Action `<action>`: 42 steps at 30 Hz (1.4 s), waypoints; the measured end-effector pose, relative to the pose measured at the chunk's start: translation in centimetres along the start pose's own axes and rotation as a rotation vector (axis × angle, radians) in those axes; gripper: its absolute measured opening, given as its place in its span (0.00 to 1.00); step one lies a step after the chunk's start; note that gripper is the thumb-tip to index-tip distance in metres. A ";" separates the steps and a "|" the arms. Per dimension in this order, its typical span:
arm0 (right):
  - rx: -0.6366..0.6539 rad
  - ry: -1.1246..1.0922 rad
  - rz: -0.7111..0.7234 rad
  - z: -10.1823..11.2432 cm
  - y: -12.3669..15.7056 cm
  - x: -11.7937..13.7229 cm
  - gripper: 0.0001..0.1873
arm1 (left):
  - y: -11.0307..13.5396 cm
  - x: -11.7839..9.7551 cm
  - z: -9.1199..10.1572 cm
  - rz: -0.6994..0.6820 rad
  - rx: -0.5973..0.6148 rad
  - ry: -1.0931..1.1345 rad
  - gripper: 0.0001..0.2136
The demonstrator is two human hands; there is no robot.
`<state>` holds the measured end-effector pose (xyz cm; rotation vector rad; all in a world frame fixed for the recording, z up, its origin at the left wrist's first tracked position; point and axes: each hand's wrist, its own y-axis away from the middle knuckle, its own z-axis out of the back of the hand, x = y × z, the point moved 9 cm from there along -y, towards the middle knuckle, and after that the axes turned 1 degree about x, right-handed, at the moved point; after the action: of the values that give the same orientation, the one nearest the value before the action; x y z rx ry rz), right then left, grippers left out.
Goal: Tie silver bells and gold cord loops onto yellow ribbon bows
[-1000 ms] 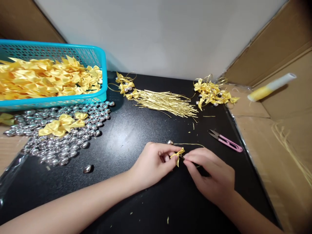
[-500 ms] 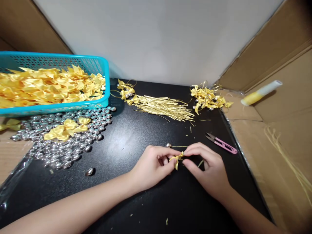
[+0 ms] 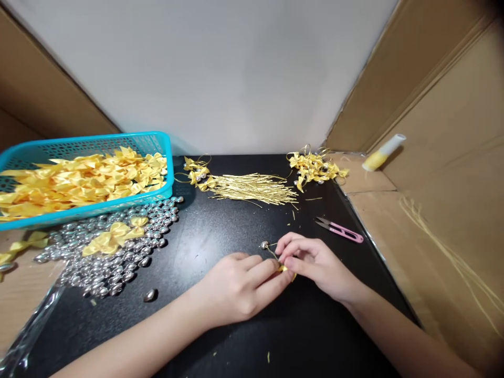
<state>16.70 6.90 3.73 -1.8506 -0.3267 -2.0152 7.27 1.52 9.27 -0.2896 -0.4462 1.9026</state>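
Between my hands is a small yellow ribbon bow (image 3: 292, 274), mostly covered by fingers. My left hand (image 3: 246, 283) is closed on it, palm down, from the left. From the right, my right hand (image 3: 311, 260) pinches with thumb and fingertips at the bow's upper side, where a thin gold cord (image 3: 272, 252) comes out. That cord runs to a silver bead (image 3: 264, 245) lying just beyond the fingertips. Whether the right fingers grip the cord or the ribbon is hard to see.
A turquoise basket (image 3: 171, 178) of yellow bows stands left, behind many silver beads (image 3: 114, 278). Gold cords (image 3: 255, 189) lie at the back, with finished-looking bow pieces (image 3: 315, 167) to their right. Pink thread snips (image 3: 342, 231) rest right of my hands; one loose bead (image 3: 150, 295) lies left.
My left hand has rolled palm down over the bow, hiding most of it. My right fingers have closed in at the bow and cord. The camera view has shifted.
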 end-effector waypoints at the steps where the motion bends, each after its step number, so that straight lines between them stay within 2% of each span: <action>1: 0.008 -0.027 0.007 -0.2 -0.1 0.2 0.14 | 0.0 -0.2 0.0 -0.012 -0.003 -0.013 0.14; 5: -0.004 -0.088 -0.019 -0.4 -0.3 0.4 0.15 | -0.1 -0.9 0.2 -0.064 -0.036 -0.080 0.14; 8: -0.029 -0.148 -0.086 -0.6 -0.7 0.2 0.15 | -0.1 -0.7 0.5 -0.050 -0.054 -0.108 0.14; 13: -0.069 -0.262 -0.110 -0.8 -2.9 0.9 0.17 | -0.2 0.5 1.1 0.028 -0.060 -0.126 0.13; 17: -0.155 -0.328 -0.060 0.4 -6.1 2.4 0.16 | -0.1 1.4 0.5 0.056 0.068 -0.112 0.13; 20: -0.142 -0.343 -0.082 0.6 -8.2 3.5 0.11 | 0.3 3.0 0.5 0.143 0.127 -0.113 0.13; 24: -0.121 -0.351 -0.193 0.4 -9.3 4.4 0.04 | 0.8 4.7 1.1 0.214 0.114 -0.135 0.11; 27: -0.110 -0.355 -0.227 0.3 -9.3 5.0 0.05 | 1.0 5.4 1.4 0.231 0.076 -0.144 0.09; 32: -0.147 -0.368 -0.159 1.0 -9.7 5.5 0.05 | 1.2 5.7 1.2 0.240 0.065 -0.129 0.08; 37: -0.256 -0.294 -0.017 3.0 -10.0 6.5 0.05 | 1.3 5.6 0.9 0.226 0.041 -0.086 0.09; 42: -0.259 -0.302 0.049 4.4 -9.7 7.6 0.07 | 1.3 5.3 1.2 0.195 0.008 -0.051 0.08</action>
<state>16.10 16.57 12.59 -2.3045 -0.1020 -1.8145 3.76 5.88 9.80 -0.2892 -0.4581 2.1057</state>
